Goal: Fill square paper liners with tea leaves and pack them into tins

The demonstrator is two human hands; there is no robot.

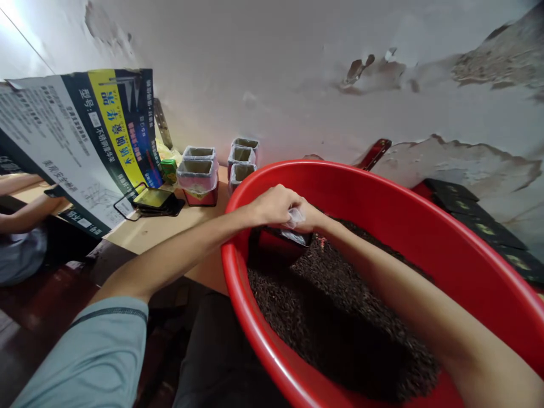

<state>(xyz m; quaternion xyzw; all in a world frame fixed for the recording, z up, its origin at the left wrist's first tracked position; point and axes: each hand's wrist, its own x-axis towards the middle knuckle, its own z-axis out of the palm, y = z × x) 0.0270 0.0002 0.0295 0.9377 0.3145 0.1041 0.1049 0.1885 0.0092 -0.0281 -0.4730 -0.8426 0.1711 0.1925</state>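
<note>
My left hand (275, 205) and my right hand (307, 216) are together over the left side of a large red tub (323, 170). Both are closed on the gathered top of a clear plastic bag (295, 217), which lines a small dark box (278, 245). The box sits inside the tub near its left wall, partly hidden by my hands and shadow. Around it lies a thick layer of dark, loose bits that look like tea leaves (323, 277). What the bag contains is hidden.
Several boxes lined with plastic bags (198, 170) stand on the table (147, 231) left of the tub. Near them lie dark lids (159, 201) and a green packet (169, 169). A printed cardboard panel (85, 147) partly hides another person's arms (36, 212). Dark packages (476, 218) are stacked at right.
</note>
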